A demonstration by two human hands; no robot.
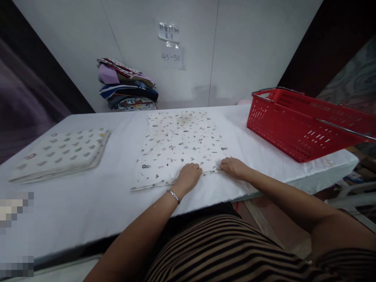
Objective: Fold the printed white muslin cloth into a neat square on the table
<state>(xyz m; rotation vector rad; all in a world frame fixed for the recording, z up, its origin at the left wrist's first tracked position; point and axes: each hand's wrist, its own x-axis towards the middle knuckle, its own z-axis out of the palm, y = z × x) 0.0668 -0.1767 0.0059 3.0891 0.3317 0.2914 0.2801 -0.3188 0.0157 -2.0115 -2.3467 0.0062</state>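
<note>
A white cloth (182,143) with small printed motifs lies folded in a flat rectangle on the white-covered table, several layers showing along its near edge. My left hand (189,175), a bracelet on its wrist, is closed over the middle of that near edge, its fingers curled on the fabric. At the near right corner, my right hand (233,167) grips the edge, fingers bent and pressed together. The thumbs are mostly hidden. To the left rests another folded cloth (69,150), white with grey leaf-like shapes, touched by neither hand.
A red plastic basket (282,125) with metal handles stands on the right of the table (117,203). Behind the table's far edge, a stack of folded fabrics (127,86) leans near the wall. Paper signs (172,57) are taped there. A pixelated patch covers the lower left.
</note>
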